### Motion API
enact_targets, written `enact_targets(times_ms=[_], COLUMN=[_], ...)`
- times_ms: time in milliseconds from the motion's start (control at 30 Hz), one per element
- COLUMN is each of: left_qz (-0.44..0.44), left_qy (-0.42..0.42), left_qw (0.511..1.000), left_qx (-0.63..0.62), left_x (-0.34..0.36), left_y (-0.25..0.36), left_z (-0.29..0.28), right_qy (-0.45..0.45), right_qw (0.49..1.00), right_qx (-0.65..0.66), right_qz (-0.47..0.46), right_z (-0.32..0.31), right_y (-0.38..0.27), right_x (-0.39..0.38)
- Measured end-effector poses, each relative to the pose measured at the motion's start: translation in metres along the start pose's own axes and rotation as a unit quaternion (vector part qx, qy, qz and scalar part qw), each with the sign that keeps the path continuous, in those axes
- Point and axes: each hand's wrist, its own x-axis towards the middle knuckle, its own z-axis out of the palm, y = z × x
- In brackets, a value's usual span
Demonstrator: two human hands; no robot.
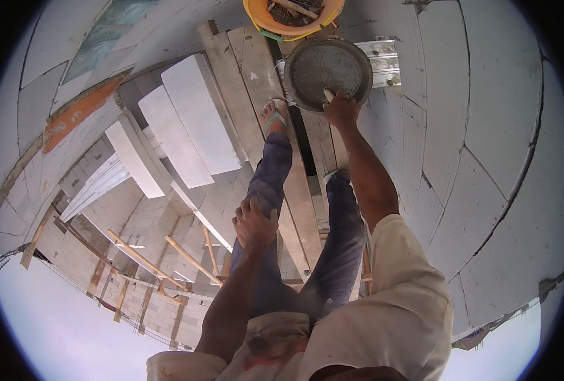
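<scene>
My right hand (343,109) is closed around a pale-handled tool (328,95) at the near rim of a round, dark bucket (289,86). Wet grey mortar (333,68) lies inside the bucket. The tool's working end cannot be made out. My left hand (255,223) rests on my left knee, its fingers spread over the dark blue trouser leg (270,166) with nothing held.
Under my sandalled feet run wooden planks (304,216) with a gap between them. An orange bucket (251,14) of debris stands beyond the mortar. White blocks (196,117) are stacked at left; a block wall (479,159) rises at right. Bamboo poles (193,257) show below.
</scene>
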Motion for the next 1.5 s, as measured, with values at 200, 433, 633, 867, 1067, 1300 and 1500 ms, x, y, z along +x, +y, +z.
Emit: enact_targets(times_ms=[200,433,633,867,1067,1300,1500], left_qz=[0.007,-0.002,0.004,0.017,0.007,0.010,0.020], left_qy=[-0.003,0.021,0.016,0.000,-0.007,-0.008,0.003], left_qw=[1.000,1.000,1.000,0.999,0.999,0.998,0.996], left_qx=[-0.004,-0.016,0.001,0.036,0.052,0.063,0.083], left_x=[0.010,0.010,0.011,0.009,0.006,0.001,0.004], left_y=[-0.015,-0.008,-0.007,0.000,0.008,0.011,0.008], left_z=[0.000,-0.002,-0.002,-0.002,-0.005,0.005,0.012], right_qy=[-0.115,-0.057,-0.173,-0.114,-0.129,0.172,0.057], right_qw=[0.991,0.993,0.862,0.883,0.913,0.955,0.990], right_qx=[-0.017,0.089,0.469,0.449,0.378,0.232,0.126], right_qz=[-0.066,-0.046,0.081,0.078,0.087,-0.066,0.041], right_z=[-0.017,-0.029,0.006,0.069,0.066,0.071,0.115], right_y=[-0.012,0.076,0.099,0.128,0.167,0.136,0.118], right_x=[0.035,-0.032,-0.057,-0.103,-0.159,-0.114,-0.035])
